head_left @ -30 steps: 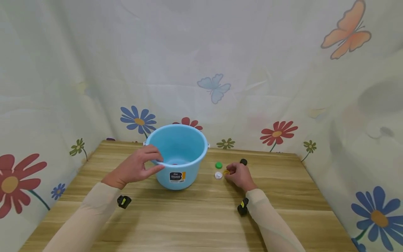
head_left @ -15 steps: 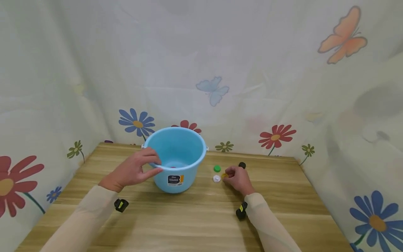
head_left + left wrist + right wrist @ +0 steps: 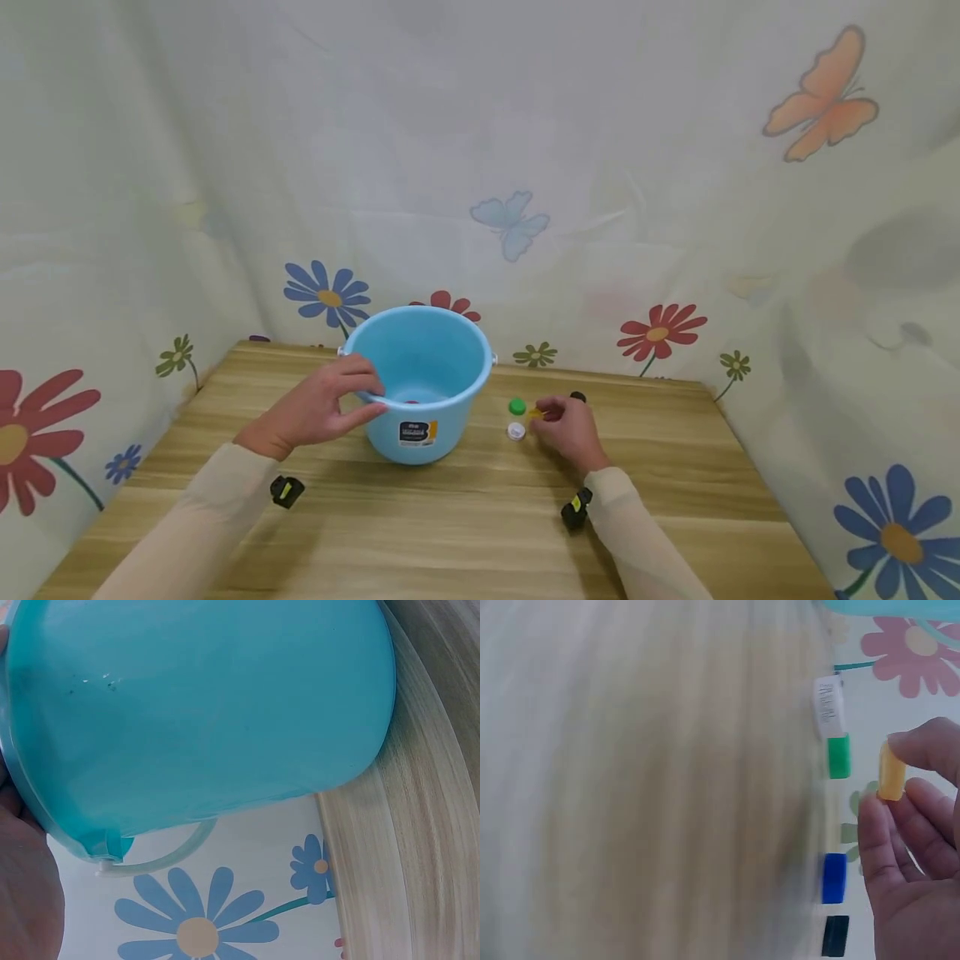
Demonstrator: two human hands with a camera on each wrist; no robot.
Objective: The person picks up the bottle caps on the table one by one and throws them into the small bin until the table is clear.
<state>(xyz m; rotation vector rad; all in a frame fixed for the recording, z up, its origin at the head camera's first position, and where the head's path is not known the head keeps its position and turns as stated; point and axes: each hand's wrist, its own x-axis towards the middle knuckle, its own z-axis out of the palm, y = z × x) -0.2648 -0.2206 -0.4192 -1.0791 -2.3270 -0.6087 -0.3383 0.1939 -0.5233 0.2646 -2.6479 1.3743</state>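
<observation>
A light blue bucket [image 3: 420, 425] stands upright on the wooden table, a bit of something red showing at its bottom. My left hand [image 3: 318, 404] grips the near left of its rim, fingers over the inside and thumb outside; the left wrist view shows mostly the bucket's outer wall [image 3: 217, 712]. To the right of the bucket, my right hand [image 3: 572, 429] pinches a yellow bottle cap [image 3: 891, 772] between thumb and fingers, raised off the table. A white cap [image 3: 516, 431] and a green cap [image 3: 517, 406] lie just left of that hand.
A black cap [image 3: 577, 397] lies behind my right hand. The right wrist view also has a blue cap [image 3: 834, 877], which the hand hides in the head view. Flower-printed cloth [image 3: 420, 167] hangs round the back and sides of the table.
The yellow cap was at the table beside the white one; my right hand has tipped it and lifted it slightly. My left hand stays on the bucket's rim.
</observation>
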